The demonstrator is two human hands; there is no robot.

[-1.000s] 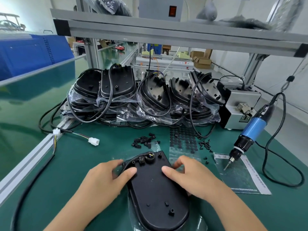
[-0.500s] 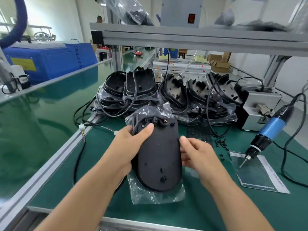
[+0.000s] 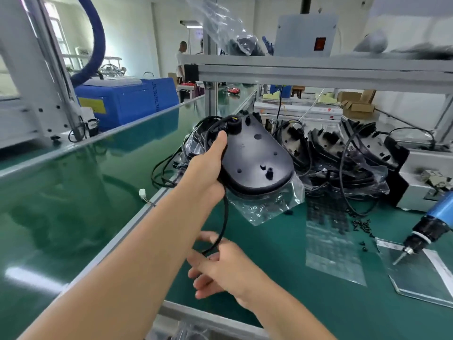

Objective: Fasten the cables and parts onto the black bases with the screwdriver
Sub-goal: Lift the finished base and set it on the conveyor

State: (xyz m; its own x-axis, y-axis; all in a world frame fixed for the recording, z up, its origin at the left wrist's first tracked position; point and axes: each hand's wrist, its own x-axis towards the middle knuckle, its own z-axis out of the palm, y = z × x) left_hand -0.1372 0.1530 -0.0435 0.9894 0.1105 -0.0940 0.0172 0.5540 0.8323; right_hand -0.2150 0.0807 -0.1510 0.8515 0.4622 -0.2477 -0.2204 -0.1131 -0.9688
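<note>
Green tabletop (image 3: 282,253) is stretching under both hands, w/ an aluminium shelf frame (image 3: 318,72) running overhead beyond them. Past the left hand, a pile of bagged black bases (image 3: 343,153) w/ looped cables is sitting at the back.

Left hand (image 3: 206,168) is gripping one black base (image 3: 255,158) by its left edge, thumb lying along the top face near the grommet end, holding it tilted in the air, well off the tabletop. A clear plastic bag (image 3: 267,204) is hanging from the underside of the base.

The base's cable (image 3: 224,224) is dropping from under the left hand down to the right hand (image 3: 220,268). Right hand is sitting low, near the front edge; fingers look loosely spread w/ the cable loop touching them, but blur means I cannot tell if they're pinching it.

Far right of the right hand, the blue screwdriver (image 3: 431,227) is hanging tip-down over a clear sheet (image 3: 421,273), untouched. Loose black screws (image 3: 362,227) are lying between it and the bag.

Handling, my guess: base is looking like stiff moulded plastic, light enough for one hand; smooth face, so edge grip is prob. safest. Cable is limp and will be snagging on the pile or bag, so best gathered near where it exits the base. Bag is slippery, don't hold by it.
</note>
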